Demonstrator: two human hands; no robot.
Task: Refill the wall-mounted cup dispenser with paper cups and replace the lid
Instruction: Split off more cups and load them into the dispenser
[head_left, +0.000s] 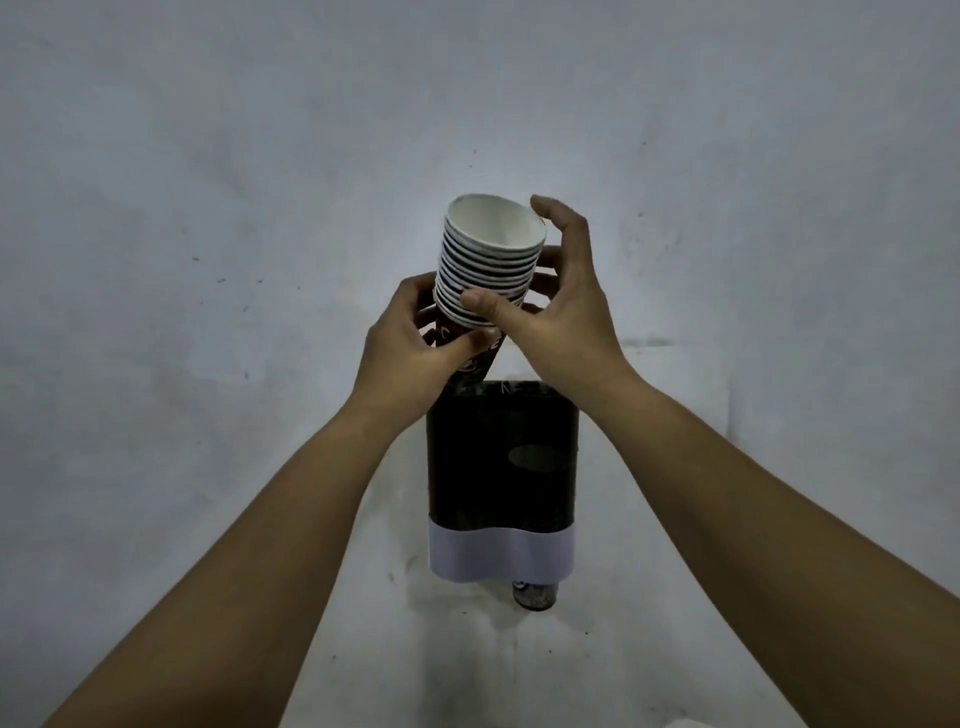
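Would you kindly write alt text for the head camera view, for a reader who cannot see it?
Two bare hands, left and right, hold a tilted stack of nested white-rimmed paper cups just above the open top of a dark wall-mounted cup dispenser with a pale band at its base. One cup's bottom pokes out below; no lid is visible.

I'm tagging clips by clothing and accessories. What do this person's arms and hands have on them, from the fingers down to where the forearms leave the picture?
Nothing is worn. The left hand and right hand are bare: no gloves, rings, watch or bracelet visible. Both forearms are uncovered all the way to the bottom edge of the picture, with no sleeve or cuff in view. No markings or tattoos can be made out in the dim light.
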